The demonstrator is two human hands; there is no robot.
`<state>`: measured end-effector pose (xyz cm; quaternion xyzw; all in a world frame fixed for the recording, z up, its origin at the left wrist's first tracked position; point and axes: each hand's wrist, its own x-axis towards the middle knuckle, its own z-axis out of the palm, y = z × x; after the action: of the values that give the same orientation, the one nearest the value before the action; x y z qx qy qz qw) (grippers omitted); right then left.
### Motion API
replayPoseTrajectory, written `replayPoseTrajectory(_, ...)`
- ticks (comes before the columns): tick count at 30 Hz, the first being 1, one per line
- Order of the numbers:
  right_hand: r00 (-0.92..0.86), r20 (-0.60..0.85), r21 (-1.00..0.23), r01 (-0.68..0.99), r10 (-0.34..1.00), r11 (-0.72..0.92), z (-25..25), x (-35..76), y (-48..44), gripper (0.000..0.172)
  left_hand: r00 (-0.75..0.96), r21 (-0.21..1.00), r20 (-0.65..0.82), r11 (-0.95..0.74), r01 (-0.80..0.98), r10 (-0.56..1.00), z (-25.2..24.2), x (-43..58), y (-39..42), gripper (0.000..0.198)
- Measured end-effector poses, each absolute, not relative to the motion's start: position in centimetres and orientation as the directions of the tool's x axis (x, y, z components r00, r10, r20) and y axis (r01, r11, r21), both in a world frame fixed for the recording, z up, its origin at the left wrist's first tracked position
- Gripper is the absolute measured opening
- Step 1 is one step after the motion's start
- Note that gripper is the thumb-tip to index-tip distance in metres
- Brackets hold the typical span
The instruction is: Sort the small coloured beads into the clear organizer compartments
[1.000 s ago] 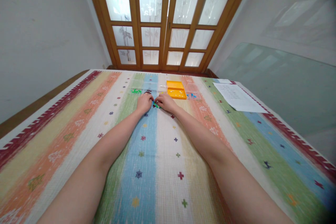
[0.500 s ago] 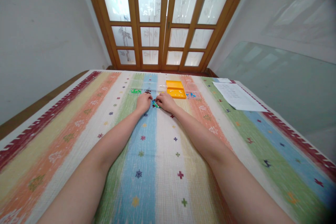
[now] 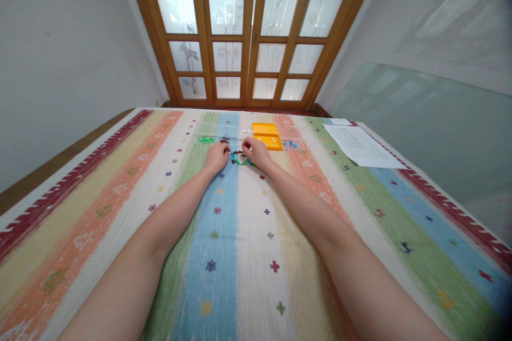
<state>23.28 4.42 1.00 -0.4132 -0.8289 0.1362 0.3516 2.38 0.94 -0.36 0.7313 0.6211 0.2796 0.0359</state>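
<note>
A small ring of green, blue and dark red beads [image 3: 239,162], like a bracelet, lies on the striped cloth between my hands. My left hand [image 3: 217,156] rests at the ring's left side, its fingers drawn together at the beads. Over the ring's upper right edge, my right hand [image 3: 256,153] holds thumb and forefinger in a pinch. Whatever is between the fingertips of either hand is too small to make out. Just beyond my left hand sit dark red beads [image 3: 224,140] in a clear container.
Green beads [image 3: 207,139] lie in a clear container at the left, blue beads [image 3: 290,145] in another at the right. An open yellow box [image 3: 265,129] holding small pale pieces stands behind my right hand. Printed paper [image 3: 360,145] lies farther right on the striped tablecloth [image 3: 252,234].
My right hand has shifted slightly right and lifted off the beads, so more of the ring shows. My left hand has moved slightly left.
</note>
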Motion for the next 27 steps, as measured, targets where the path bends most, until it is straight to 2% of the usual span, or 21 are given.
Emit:
replayPoseTrajectory(5,-0.275,0.568,-0.577,0.540,0.776,0.613,0.9,24.6,5.5,0.013,0.082,0.392,0.370,-0.236,0.889,0.925,-0.3,2.5,0.9,0.023)
replayPoseTrajectory(13,-0.217,0.581,-0.597,0.541,0.785,0.592,-0.5,25.9,7.3,0.022,0.084,0.405,0.381,-0.249,0.880,0.921,-0.4,2.5,0.9,0.021)
replayPoseTrajectory(20,-0.227,0.565,-0.589,0.562,0.793,0.581,-0.4,25.9,7.4,0.033,0.088,0.395,0.382,-0.249,0.884,0.920,-0.6,2.3,1.0,0.021)
replayPoseTrajectory(25,-0.205,0.515,-0.654,0.533,0.832,0.536,0.1,26.2,7.5,0.029,0.097,0.388,0.395,-0.262,0.884,0.913,-0.6,2.4,1.0,0.021)
replayPoseTrajectory(27,-0.254,0.455,-0.680,0.520,0.853,0.517,0.6,26.6,7.5,0.028,0.094,0.382,0.389,-0.253,0.889,0.917,-0.4,2.5,0.9,0.021)
